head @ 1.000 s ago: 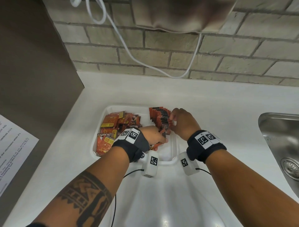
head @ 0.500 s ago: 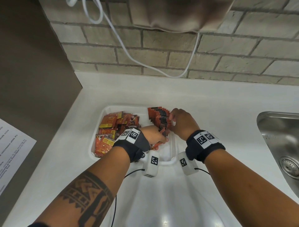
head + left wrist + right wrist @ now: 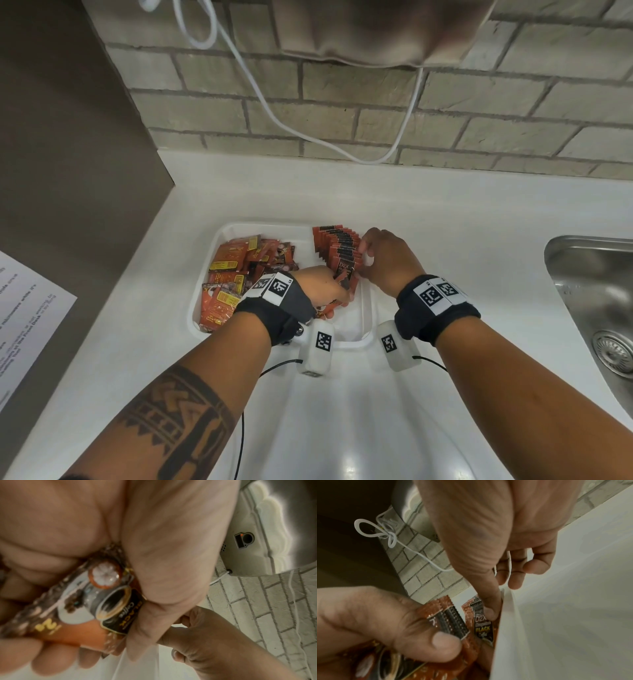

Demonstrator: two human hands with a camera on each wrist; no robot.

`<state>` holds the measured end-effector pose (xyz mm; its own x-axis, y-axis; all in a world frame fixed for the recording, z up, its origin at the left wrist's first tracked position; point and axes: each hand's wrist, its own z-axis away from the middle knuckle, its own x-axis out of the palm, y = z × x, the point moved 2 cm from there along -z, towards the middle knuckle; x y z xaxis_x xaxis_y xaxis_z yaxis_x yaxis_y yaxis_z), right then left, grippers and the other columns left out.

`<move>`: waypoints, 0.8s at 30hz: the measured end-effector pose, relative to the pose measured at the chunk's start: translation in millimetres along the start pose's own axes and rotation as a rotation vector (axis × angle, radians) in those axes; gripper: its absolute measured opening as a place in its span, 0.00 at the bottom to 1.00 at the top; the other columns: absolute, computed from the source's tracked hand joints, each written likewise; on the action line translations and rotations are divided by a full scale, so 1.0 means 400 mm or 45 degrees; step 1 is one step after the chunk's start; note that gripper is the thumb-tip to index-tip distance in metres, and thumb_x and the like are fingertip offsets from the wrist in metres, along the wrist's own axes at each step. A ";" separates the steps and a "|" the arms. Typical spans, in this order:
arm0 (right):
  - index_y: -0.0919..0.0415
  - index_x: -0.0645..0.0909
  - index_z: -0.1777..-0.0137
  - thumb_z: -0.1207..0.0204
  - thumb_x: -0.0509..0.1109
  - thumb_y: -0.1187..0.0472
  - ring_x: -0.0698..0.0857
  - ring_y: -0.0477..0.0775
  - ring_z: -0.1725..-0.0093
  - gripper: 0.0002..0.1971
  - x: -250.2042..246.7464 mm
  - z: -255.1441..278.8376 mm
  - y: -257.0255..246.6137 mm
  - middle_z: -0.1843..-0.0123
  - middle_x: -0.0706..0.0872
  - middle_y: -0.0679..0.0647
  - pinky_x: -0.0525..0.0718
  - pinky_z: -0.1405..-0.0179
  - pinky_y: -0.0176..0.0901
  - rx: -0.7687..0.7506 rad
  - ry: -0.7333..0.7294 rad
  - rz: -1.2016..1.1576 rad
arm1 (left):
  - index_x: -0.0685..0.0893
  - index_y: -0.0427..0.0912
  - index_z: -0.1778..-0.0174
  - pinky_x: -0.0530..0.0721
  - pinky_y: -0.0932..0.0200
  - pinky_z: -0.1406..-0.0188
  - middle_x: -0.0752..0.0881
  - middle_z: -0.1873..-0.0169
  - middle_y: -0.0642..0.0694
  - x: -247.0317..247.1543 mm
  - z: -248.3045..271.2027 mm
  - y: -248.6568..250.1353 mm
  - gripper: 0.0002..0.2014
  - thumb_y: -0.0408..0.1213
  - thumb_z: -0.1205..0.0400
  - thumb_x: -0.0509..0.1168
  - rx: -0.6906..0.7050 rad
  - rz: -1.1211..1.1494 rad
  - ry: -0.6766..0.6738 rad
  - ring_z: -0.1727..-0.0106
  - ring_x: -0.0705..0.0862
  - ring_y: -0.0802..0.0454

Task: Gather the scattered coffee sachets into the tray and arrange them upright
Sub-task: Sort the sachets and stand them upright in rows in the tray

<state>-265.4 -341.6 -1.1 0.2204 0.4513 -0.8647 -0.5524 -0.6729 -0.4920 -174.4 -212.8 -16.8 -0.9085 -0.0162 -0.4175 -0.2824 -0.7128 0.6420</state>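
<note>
Risk as we judge it: left hand (image 3: 323, 286) pinches several coffee sachets (image 3: 96, 609) beside the upright row (image 3: 339, 246) in the tray (image 3: 366, 308), right hand (image 3: 387, 263) fingers curled, thumb steadying that row; careless insertion could topple it.

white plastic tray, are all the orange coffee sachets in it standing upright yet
No, a loose pile of orange coffee sachets lies flat at the left of the white plastic tray.
</note>
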 end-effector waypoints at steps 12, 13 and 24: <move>0.55 0.78 0.51 0.29 0.77 0.64 0.83 0.54 0.50 0.11 0.001 0.001 -0.003 0.49 0.81 0.52 0.82 0.50 0.47 -0.004 -0.013 -0.020 | 0.84 0.36 0.58 0.79 0.61 0.74 0.82 0.73 0.42 -0.008 -0.018 0.005 0.06 0.35 0.20 0.71 -0.031 0.108 0.009 0.75 0.81 0.48; 0.55 0.78 0.51 0.29 0.77 0.64 0.83 0.55 0.50 0.11 0.003 -0.001 -0.003 0.49 0.81 0.53 0.82 0.50 0.48 -0.003 -0.012 -0.017 | 0.84 0.35 0.57 0.79 0.62 0.74 0.82 0.73 0.42 -0.008 -0.018 0.008 0.06 0.35 0.20 0.71 -0.033 0.111 0.004 0.75 0.81 0.48; 0.55 0.79 0.49 0.29 0.76 0.65 0.83 0.55 0.50 0.12 0.009 -0.007 -0.004 0.49 0.81 0.53 0.82 0.49 0.49 0.010 -0.028 -0.004 | 0.83 0.39 0.62 0.80 0.63 0.76 0.82 0.83 0.53 -0.004 -0.022 0.012 0.06 0.33 0.19 0.70 -0.025 0.173 -0.020 0.73 0.80 0.50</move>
<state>-261.5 -340.6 -3.6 0.2046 0.4663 -0.8606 -0.5580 -0.6668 -0.4940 -171.8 -222.3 -18.8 -0.9428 -0.1022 -0.3174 -0.1507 -0.7187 0.6788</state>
